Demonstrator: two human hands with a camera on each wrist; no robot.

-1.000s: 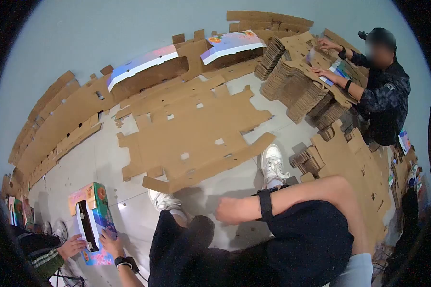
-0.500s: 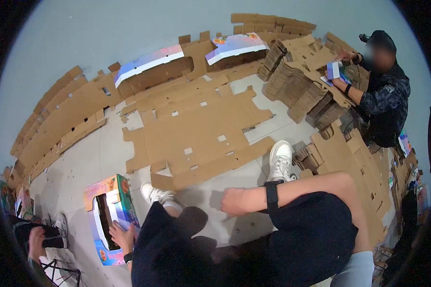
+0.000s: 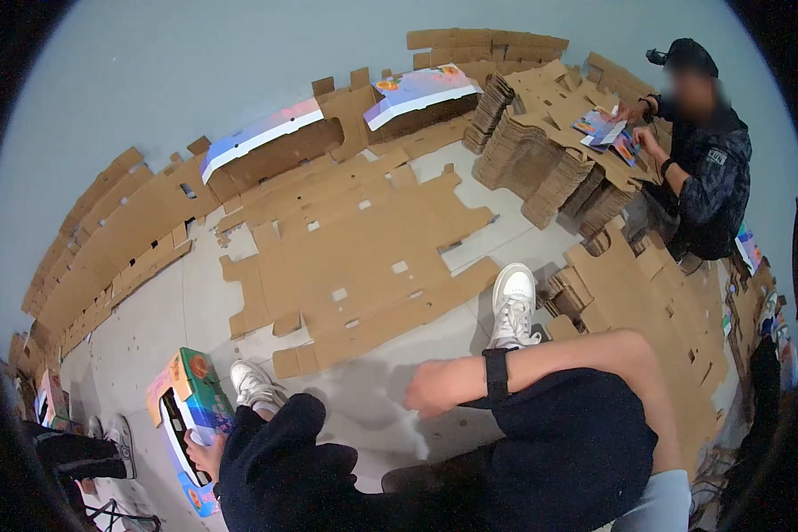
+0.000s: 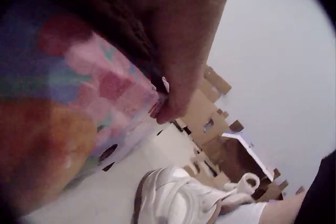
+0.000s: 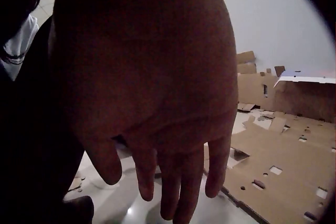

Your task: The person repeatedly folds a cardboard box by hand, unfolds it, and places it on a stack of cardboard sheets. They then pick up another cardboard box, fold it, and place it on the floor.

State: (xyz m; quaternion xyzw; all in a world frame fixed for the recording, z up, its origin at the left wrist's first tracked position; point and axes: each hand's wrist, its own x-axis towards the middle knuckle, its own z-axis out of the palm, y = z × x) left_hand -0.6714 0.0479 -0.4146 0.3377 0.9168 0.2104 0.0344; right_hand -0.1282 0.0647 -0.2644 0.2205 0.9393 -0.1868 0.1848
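Note:
At the lower left of the head view stands a colourful printed cardboard box [image 3: 206, 401] with a long dark opening in its face. My left hand [image 3: 206, 457] grips the box's side at the edge of that opening, beside my left leg. Close up in the left wrist view, the hand [image 4: 178, 40] lies along the edge of the flower-printed panel [image 4: 105, 87], and most of its fingers are hidden. My right hand [image 3: 430, 387] hangs loosely in front of my knee, holding nothing. In the right wrist view its fingers [image 5: 178, 182] point downward, slightly spread.
A large flat brown cardboard sheet [image 3: 355, 266] lies on the floor ahead of my shoes [image 3: 514, 297]. Stacked cardboard [image 3: 532, 164] stands at the right, where another person [image 3: 705, 168] handles a printed piece [image 3: 607, 133]. Cardboard panels [image 3: 106, 239] lean along the wall.
The box has been drawn to my leg, with my left hand on it throughout. The neighbouring person's hand has let go of the box and withdrawn. My left foot has shifted left.

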